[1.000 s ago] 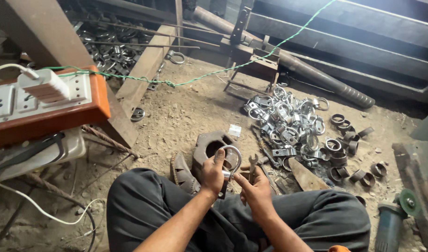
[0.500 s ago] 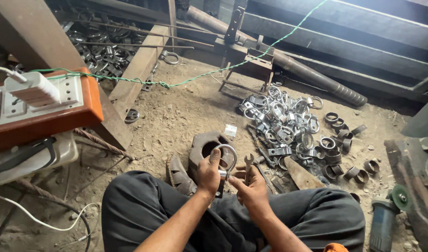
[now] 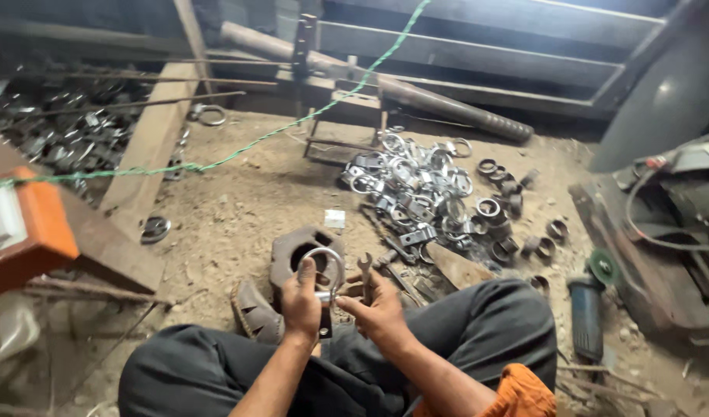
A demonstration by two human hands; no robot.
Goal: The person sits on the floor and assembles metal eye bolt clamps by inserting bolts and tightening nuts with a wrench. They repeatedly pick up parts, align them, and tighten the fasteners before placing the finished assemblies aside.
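Hands: we count two, left hand (image 3: 301, 303) and right hand (image 3: 383, 309).
Ring clamp held: one ring clamp (image 3: 323, 266).
Spanner: one spanner (image 3: 365, 272).
Angle grinder: one angle grinder (image 3: 587, 312).
Loose clamps: we see one pile of clamps (image 3: 416, 185), too many to count.
Green cord: one green cord (image 3: 292, 127).

Clamp ring (image 3: 324, 268) in left hand (image 3: 300, 303), wrench (image 3: 364, 272) in right hand (image 3: 381, 309); block (image 3: 289, 251) just behind; clamp pile (image 3: 416, 185) behind right; grinder (image 3: 586, 305) far right.

Bare forearms, dark grey trousers (image 3: 478, 332), brown sandal (image 3: 255, 313), orange cloth (image 3: 516, 394)
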